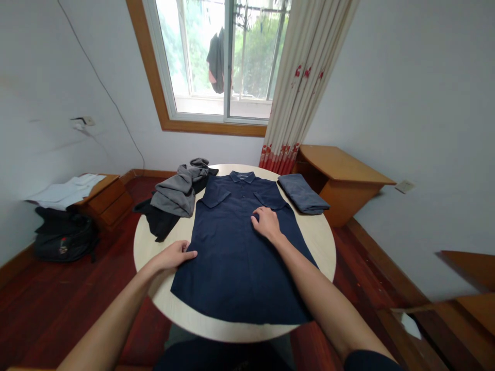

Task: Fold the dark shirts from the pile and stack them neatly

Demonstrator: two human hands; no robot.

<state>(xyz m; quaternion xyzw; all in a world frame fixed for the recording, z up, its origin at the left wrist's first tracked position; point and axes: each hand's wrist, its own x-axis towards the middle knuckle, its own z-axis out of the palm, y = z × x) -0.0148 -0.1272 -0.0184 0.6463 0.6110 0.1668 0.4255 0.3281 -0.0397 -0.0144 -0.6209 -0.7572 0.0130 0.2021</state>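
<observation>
A navy polo shirt point(235, 257) lies flat, collar away from me, on a round pale table point(320, 242). Both its sleeves are folded in over the chest. My left hand point(176, 255) rests at the shirt's left edge, its fingers curled with the tips on the fabric. Palm down, my right hand point(266, 222) presses on the chest just right of the button placket, fingers slightly bent.
A grey garment point(180, 190) is heaped on a black one point(157, 219) at the table's far left. A folded blue-grey garment point(303, 193) lies at the far right. Wooden furniture point(340, 178) stands behind right, a low cabinet point(104, 198) and a black bag point(64, 237) at left.
</observation>
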